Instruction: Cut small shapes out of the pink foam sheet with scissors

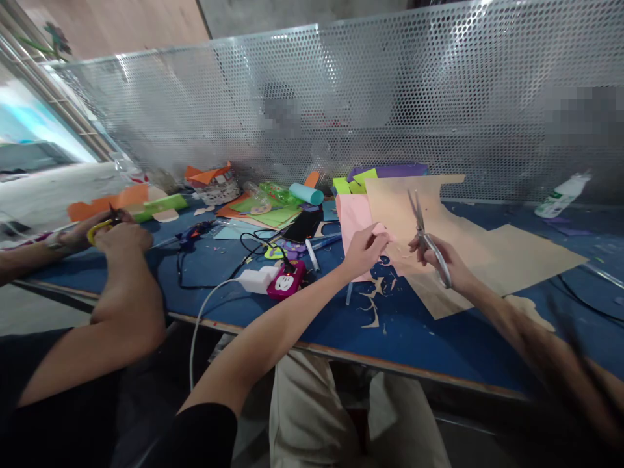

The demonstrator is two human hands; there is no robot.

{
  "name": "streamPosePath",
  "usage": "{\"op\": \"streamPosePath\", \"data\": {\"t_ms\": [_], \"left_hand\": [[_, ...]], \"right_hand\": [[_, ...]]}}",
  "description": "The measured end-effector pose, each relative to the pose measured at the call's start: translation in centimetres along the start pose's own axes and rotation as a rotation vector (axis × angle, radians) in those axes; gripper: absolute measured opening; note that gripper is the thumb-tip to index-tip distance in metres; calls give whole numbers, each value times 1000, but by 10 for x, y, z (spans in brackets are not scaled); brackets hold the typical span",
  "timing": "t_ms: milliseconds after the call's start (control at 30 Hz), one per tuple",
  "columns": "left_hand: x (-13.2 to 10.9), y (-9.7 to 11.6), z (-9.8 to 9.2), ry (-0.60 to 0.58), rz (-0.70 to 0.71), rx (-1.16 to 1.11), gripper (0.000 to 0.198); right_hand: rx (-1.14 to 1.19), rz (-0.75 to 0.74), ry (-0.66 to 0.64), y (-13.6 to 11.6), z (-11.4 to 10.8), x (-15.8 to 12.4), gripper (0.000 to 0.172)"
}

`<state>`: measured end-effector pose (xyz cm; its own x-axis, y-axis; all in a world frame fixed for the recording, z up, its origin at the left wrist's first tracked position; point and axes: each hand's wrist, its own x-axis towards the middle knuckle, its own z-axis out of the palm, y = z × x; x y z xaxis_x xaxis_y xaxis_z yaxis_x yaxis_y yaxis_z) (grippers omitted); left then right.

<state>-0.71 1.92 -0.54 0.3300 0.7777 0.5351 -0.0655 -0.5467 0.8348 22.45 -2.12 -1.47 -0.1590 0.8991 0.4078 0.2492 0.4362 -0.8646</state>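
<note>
While, in the head view, the left hand (364,252) pinches one small pink piece (379,229) above the table (404,348), the right hand (447,257) grips one pair of scissors (440,259), blades parted and clear of it. Trimming seems underway; another snip would call for bringing both together. Nearby: one phone (305,225), one white bottle (564,196).

The tabletop (419,348) is showing deep blue, and the far screen (234,97) is repeating a silver pattern of round holes. At right, the large paper sheet (526,257) is appearing tan and the scissors (419,221) silver-grey. Left of these, the power socket (279,290) is displaying magenta; farther left, a paper piece (112,201) is showing orange.
</note>
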Motion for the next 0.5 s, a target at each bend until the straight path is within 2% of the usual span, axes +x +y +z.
{"op": "streamPosePath", "data": {"t_ms": [100, 200, 300, 500], "left_hand": [[0, -4, 0, -36, -20, -121, 41], [0, -4, 0, -45, -11, -161, 39], [-2, 0, 0, -53, 0, -70, 41], [-4, 1, 2, -29, -13, 49, 46]], "right_hand": [[-37, -72, -200, -1, -5, -1, 58], [-80, -48, -318, -3, -3, -1, 58], [-98, -38, -367, -4, 0, -1, 60], [-110, -19, -378, -7, 1, -2, 55]]}}
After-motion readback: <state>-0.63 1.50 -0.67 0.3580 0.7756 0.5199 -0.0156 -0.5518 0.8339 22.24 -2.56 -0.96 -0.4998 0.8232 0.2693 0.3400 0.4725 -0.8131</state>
